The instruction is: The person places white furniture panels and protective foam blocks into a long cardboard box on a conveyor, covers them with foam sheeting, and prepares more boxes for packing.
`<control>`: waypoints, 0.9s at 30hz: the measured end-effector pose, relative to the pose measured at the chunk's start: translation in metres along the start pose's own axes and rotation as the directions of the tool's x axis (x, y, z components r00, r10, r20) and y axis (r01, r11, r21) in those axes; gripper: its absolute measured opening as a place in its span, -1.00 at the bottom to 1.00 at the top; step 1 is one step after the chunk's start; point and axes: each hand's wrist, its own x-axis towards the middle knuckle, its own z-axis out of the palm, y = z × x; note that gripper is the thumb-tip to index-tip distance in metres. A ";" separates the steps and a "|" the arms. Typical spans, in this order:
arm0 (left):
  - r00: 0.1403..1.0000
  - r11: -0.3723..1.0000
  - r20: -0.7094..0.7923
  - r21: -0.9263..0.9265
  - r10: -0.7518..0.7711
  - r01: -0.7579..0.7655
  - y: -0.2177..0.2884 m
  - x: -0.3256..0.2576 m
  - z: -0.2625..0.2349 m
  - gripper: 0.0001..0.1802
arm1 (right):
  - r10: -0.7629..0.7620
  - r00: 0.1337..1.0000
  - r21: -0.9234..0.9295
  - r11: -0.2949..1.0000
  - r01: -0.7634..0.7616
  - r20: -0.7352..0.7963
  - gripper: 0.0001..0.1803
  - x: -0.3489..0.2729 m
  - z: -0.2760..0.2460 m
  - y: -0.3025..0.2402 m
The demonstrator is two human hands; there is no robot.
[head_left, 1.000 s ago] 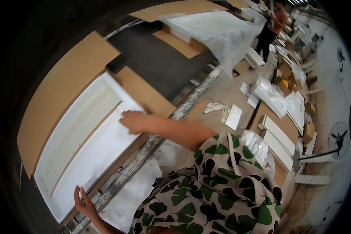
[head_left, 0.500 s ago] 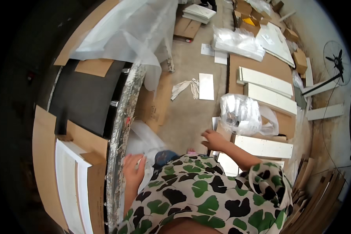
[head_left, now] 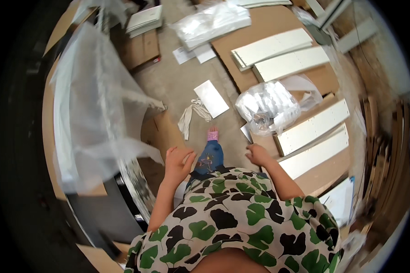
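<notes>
My left hand (head_left: pixel 179 164) hangs in the air in front of my body, fingers spread and nothing in them. It is nearest to the translucent plastic sheet (head_left: pixel 93 100) draped over the conveyor frame on the left. My right hand (head_left: pixel 258 154) is loosely curled, also holding nothing. Beside it on the right lie long white boards with drilled holes (head_left: pixel 314 125), resting on brown cardboard. A clear plastic-wrapped bundle (head_left: pixel 269 104) lies just beyond that hand. Neither hand appears to touch anything.
Ahead on the floor lie a white panel (head_left: pixel 212 99) and a crumpled pale cloth (head_left: pixel 185 122). Farther off are a stack of white panels (head_left: pixel 144 20) and another plastic-wrapped pack (head_left: pixel 212 25). Brown strips (head_left: pixel 387 154) lean along the right wall. The conveyor's black belt (head_left: pixel 107 218) is at lower left.
My view has shifted forward and turned right. My left hand has moved away from the conveyor's edge and in front of my body. A leg in blue trousers now shows more fully ahead.
</notes>
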 end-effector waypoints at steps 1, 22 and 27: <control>1.000 0.999 0.015 -0.039 0.012 -0.011 -0.013 0.022 -0.002 -0.89 | 0.118 0.993 -0.037 0.992 -0.118 0.006 -0.63 0.010 -0.001 0.000; 0.483 0.993 0.875 -0.078 0.027 0.086 -0.104 0.388 0.233 -0.71 | 0.737 0.654 0.672 0.573 -0.469 -0.172 -0.69 0.182 0.002 0.164; 0.394 0.992 0.919 0.075 -0.028 -0.104 -0.145 0.466 0.343 -0.70 | 0.705 0.648 0.709 0.612 -0.351 -0.288 -0.65 0.304 -0.099 0.188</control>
